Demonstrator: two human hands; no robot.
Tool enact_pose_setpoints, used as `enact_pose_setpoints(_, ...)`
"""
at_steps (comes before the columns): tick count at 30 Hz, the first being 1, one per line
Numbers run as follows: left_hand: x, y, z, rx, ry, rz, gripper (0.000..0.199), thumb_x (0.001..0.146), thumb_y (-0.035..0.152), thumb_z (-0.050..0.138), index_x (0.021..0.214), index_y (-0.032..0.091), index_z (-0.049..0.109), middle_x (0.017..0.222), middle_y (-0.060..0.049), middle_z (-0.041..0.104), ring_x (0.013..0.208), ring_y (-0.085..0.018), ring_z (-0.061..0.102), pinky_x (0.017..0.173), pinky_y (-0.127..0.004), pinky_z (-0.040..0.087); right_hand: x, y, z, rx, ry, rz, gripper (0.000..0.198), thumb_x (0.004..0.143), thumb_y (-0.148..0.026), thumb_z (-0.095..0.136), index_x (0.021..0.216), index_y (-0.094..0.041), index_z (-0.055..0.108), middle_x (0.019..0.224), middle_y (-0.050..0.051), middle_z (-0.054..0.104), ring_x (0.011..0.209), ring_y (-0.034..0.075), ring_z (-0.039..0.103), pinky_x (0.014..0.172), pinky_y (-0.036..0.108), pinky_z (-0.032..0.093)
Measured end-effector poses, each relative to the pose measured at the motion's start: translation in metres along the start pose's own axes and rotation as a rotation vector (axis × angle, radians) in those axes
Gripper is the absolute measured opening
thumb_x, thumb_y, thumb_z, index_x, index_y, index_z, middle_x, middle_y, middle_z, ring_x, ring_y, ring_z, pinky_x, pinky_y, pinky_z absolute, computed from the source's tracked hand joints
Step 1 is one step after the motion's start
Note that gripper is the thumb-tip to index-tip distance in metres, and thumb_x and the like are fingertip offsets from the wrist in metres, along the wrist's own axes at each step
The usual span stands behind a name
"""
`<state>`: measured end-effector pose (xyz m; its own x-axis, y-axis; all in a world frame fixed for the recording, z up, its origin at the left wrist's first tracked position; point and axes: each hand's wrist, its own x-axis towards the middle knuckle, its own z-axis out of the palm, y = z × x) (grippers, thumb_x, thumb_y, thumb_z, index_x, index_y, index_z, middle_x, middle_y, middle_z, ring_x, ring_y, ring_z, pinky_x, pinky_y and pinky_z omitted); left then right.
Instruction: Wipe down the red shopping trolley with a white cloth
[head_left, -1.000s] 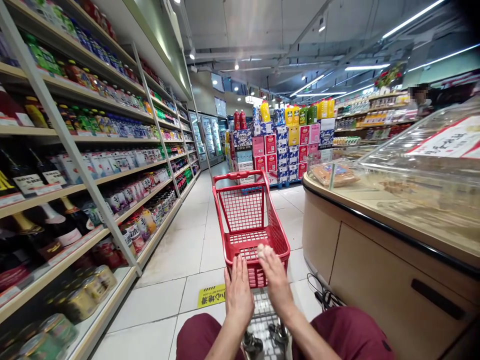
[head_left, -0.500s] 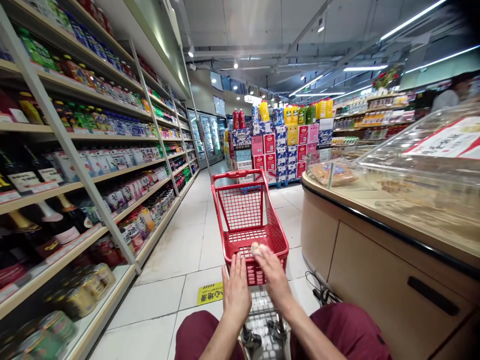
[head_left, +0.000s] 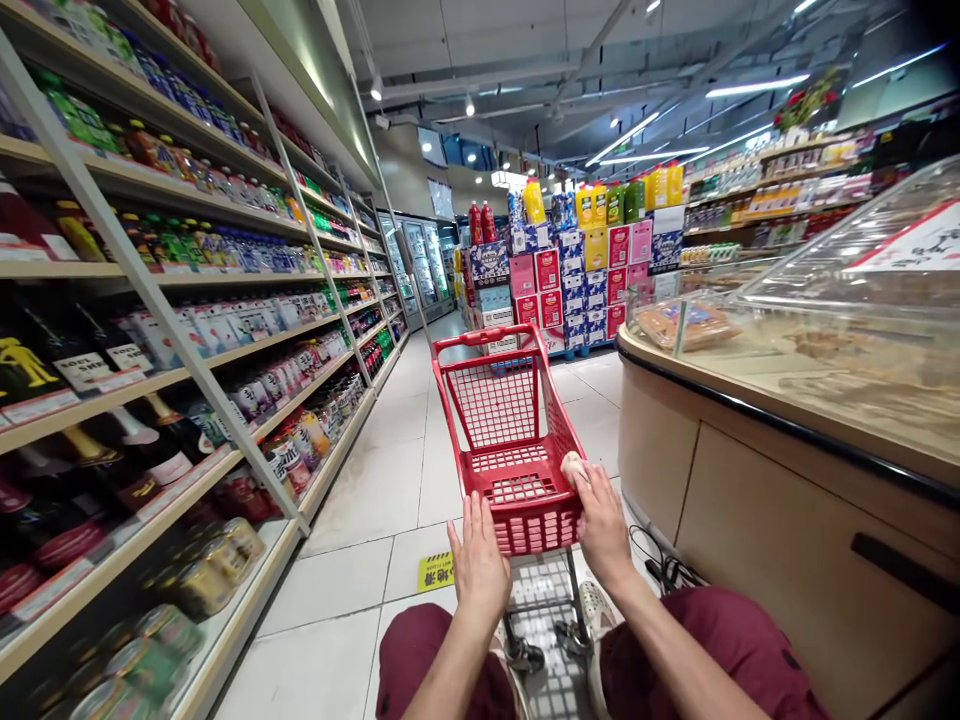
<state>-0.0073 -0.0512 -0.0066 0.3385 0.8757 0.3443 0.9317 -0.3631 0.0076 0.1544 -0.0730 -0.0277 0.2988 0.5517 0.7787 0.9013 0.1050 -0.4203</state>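
Observation:
A red plastic shopping cart (head_left: 528, 485) stands between my knees on its metal wheeled frame. My left hand (head_left: 480, 560) is at the basket's near left corner, its fingers stretched out flat and holding nothing. I cannot tell whether it touches the rim. At the near right corner, my right hand (head_left: 602, 518) is closed on a small, crumpled whitish cloth (head_left: 574, 468) against the right top rim. Part of that cloth is hidden under the fingers.
Shelves of drinks (head_left: 247, 330) line the left side. A rounded counter (head_left: 667, 440) with clear covers stands close on the right, cables (head_left: 664, 560) at its foot. Stacked drink boxes (head_left: 566, 290) rise ahead. A yellow floor sign (head_left: 436, 571) lies beside my left hand.
My right hand has moved the cloth from the near rim's middle rightward to the right rim. My left hand stays near the left corner. The view has shifted slightly.

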Motion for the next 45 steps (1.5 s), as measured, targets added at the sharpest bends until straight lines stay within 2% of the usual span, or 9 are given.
enact_pose_setpoints(6, 0.0, -0.005, -0.002, 0.029, -0.02, 0.051, 0.077, 0.06, 0.005, 0.04, 0.134, 0.009, 0.021, 0.143, -0.01, 0.017, 0.131, -0.021, 0.013, 0.106, -0.049, 0.012, -0.015, -0.027, 0.015, 0.124, -0.09, -0.237, 0.069, 0.07, 0.006, 0.026, 0.132, -0.026, 0.031, 0.137, 0.001, 0.035, 0.129, 0.015, 0.022, 0.101, 0.042, 0.033)
enact_pose_setpoints(12, 0.011, -0.017, -0.012, 0.003, -0.032, 0.06, 0.063, 0.067, 0.007, 0.038, 0.13, 0.009, 0.031, 0.141, -0.012, 0.024, 0.131, -0.022, 0.017, 0.105, -0.05, 0.013, -0.002, 0.008, 0.004, 0.008, -0.054, 0.01, 0.063, 0.073, -0.001, 0.032, 0.132, -0.024, 0.031, 0.137, 0.003, 0.034, 0.128, 0.018, 0.024, 0.103, 0.043, 0.029)
enact_pose_setpoints(17, 0.022, -0.019, -0.031, -0.045, -0.079, 0.066, 0.05, 0.07, 0.012, 0.039, 0.119, 0.011, 0.045, 0.131, -0.011, 0.042, 0.128, -0.021, 0.026, 0.107, -0.048, 0.01, -0.007, 0.022, 0.011, 0.004, -0.062, -0.014, 0.059, 0.073, -0.003, 0.033, 0.129, -0.023, 0.037, 0.134, 0.005, 0.038, 0.128, 0.02, 0.025, 0.102, 0.042, 0.03)
enact_pose_setpoints(21, 0.019, 0.001, -0.042, -0.079, -0.128, 0.09, 0.048, 0.07, 0.015, 0.039, 0.116, 0.009, 0.048, 0.128, -0.011, 0.047, 0.128, -0.022, 0.024, 0.108, -0.046, 0.007, 0.001, 0.045, 0.015, 0.023, -0.07, 0.006, 0.055, 0.072, -0.002, 0.032, 0.122, -0.02, 0.046, 0.131, 0.006, 0.042, 0.127, 0.019, 0.027, 0.102, 0.042, 0.032)
enact_pose_setpoints(26, 0.012, 0.039, -0.038, -0.143, -0.19, 0.235, 0.058, 0.069, 0.022, 0.041, 0.125, 0.008, 0.039, 0.135, -0.01, 0.038, 0.13, -0.023, 0.018, 0.108, -0.046, 0.007, 0.023, 0.076, 0.009, 0.01, -0.075, 0.092, 0.052, 0.069, -0.001, 0.032, 0.111, -0.02, 0.056, 0.122, 0.006, 0.051, 0.124, 0.019, 0.033, 0.099, 0.043, 0.034)
enact_pose_setpoints(30, 0.022, 0.046, -0.035, -0.14, -0.204, 0.479, 0.064, 0.069, 0.022, 0.04, 0.132, 0.013, 0.029, 0.14, -0.005, 0.028, 0.132, -0.019, 0.013, 0.108, -0.044, 0.008, 0.016, 0.072, -0.002, 0.035, -0.146, 0.058, 0.056, 0.069, 0.0, 0.03, 0.114, -0.022, 0.054, 0.124, 0.004, 0.05, 0.122, 0.017, 0.035, 0.099, 0.04, 0.036)
enact_pose_setpoints(37, 0.055, 0.013, -0.034, 0.077, -0.133, 0.318, 0.067, 0.07, 0.015, 0.037, 0.135, 0.012, 0.021, 0.143, -0.007, 0.02, 0.132, -0.02, 0.008, 0.106, -0.046, 0.01, 0.01, 0.067, -0.021, 0.031, -0.168, 0.102, 0.058, 0.069, -0.001, 0.029, 0.116, -0.023, 0.053, 0.125, 0.003, 0.049, 0.122, 0.016, 0.036, 0.1, 0.038, 0.035)
enact_pose_setpoints(42, 0.048, 0.032, -0.026, 0.03, -0.097, 0.323, 0.067, 0.072, 0.021, 0.038, 0.135, 0.009, 0.018, 0.144, -0.009, 0.015, 0.132, -0.024, 0.005, 0.106, -0.047, 0.01, 0.001, 0.027, -0.019, 0.069, -0.139, 0.043, 0.065, 0.066, 0.002, 0.026, 0.122, -0.024, 0.047, 0.128, 0.002, 0.045, 0.123, 0.014, 0.034, 0.102, 0.038, 0.032)
enact_pose_setpoints(45, 0.048, 0.035, -0.032, -0.006, -0.101, 0.386, 0.068, 0.071, 0.023, 0.038, 0.135, 0.009, 0.02, 0.144, -0.008, 0.017, 0.132, -0.022, 0.007, 0.106, -0.046, 0.008, -0.003, 0.029, -0.023, 0.047, -0.13, 0.022, 0.061, 0.07, 0.0, 0.027, 0.123, -0.024, 0.045, 0.128, 0.001, 0.046, 0.124, 0.015, 0.033, 0.102, 0.039, 0.032)
